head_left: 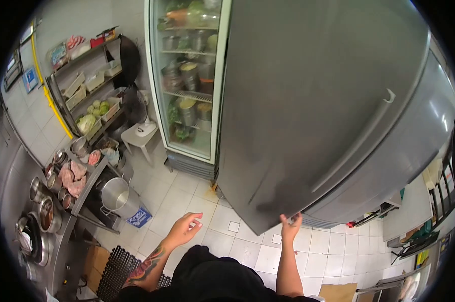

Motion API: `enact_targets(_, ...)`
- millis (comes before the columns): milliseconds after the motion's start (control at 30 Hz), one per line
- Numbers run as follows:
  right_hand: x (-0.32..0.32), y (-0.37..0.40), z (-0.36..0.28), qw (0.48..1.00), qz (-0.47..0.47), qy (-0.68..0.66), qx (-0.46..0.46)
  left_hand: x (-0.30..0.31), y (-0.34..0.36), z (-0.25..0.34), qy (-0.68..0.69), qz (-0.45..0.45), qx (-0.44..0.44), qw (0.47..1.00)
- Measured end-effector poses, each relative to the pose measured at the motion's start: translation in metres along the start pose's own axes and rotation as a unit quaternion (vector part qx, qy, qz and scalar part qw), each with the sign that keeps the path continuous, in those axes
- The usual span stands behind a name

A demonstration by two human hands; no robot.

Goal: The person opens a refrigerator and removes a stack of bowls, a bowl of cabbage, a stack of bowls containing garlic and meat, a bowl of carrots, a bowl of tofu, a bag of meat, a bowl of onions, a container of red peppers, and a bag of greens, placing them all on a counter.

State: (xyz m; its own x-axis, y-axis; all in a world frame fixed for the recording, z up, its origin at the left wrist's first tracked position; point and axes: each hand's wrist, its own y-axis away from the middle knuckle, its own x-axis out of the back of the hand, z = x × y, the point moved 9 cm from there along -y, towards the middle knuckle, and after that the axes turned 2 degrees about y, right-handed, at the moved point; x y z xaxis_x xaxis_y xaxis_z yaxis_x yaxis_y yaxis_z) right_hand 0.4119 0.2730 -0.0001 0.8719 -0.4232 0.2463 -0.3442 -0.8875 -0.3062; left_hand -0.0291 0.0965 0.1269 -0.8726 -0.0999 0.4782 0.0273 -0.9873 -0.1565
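Observation:
A tall grey metal refrigerator door (308, 100) with a long bar handle (356, 143) fills the middle and right of the view. My right hand (290, 229) is raised at the door's lower edge, thumb and fingers apart, fingertips right at the metal. Over the tiled floor, left of the door's bottom corner, my left hand (186, 229) hangs with loosely bent fingers and the thumb apart, holding nothing.
A glass-door fridge (187, 151) with tubs and vegetables stands beyond. At left are a steel counter (89, 189) with raw meat (74, 176) and pots, a large pot (120, 199), a stool (142, 138) with a fan, and shelves (86, 95). A perforated mat (117, 272) lies below.

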Motion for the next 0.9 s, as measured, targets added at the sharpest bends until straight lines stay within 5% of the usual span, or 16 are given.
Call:
enact_targets(33,-0.01,-0.011,0.014,1.0,-0.008,0.005,-0.002,0.006,0.001,-0.006,0.003,0.006,0.011,1.0)
enact_targets(100,-0.016,-0.021,0.079,0.948,0.117,-0.15,-0.255,0.016,0.003,-0.031,0.012,0.018,0.03,0.999)
enact_targets(200,-0.066,-0.051,0.012,0.932,0.099,-0.201,-0.286,0.037,0.0,-0.068,0.025,0.034,0.058,0.997)
enact_targets(333,-0.117,-0.165,0.051,0.907,0.012,-0.265,-0.326,0.071,-0.017,-0.117,0.041,0.032,0.074,0.996)
enact_targets(567,-0.144,-0.166,0.004,0.945,0.094,-0.11,-0.293,0.191,-0.055,-0.193,-0.025,0.05,0.083,0.995)
enact_targets(633,-0.207,-0.152,0.038,0.939,0.013,-0.162,-0.302,0.228,-0.079,-0.214,-0.061,0.048,0.061,0.995)
enact_targets(667,-0.257,-0.105,-0.01,0.937,0.047,-0.198,-0.285,0.242,-0.097,-0.215,-0.06,0.042,0.059,0.996)
enact_targets(700,-0.321,-0.068,-0.094,0.937,-0.06,-0.24,-0.245,0.259,-0.121,-0.208,-0.096,0.04,0.031,0.994)
enact_targets(733,-0.384,-0.037,-0.208,0.905,-0.278,-0.25,-0.202,0.276,-0.147,-0.198,-0.132,0.037,0.001,0.991)
enact_targets(767,-0.441,-0.008,-0.263,0.83,-0.462,-0.257,-0.18,0.288,-0.173,-0.18,-0.155,0.036,-0.044,0.986)
enact_targets(800,-0.468,-0.008,-0.325,0.824,-0.518,-0.226,-0.051,0.296,-0.197,-0.157,-0.177,0.036,-0.087,0.98)
enact_targets(900,-0.483,-0.12,-0.469,0.912,-0.321,-0.18,0.182,0.311,-0.262,-0.076,-0.128,-0.002,-0.099,0.987)
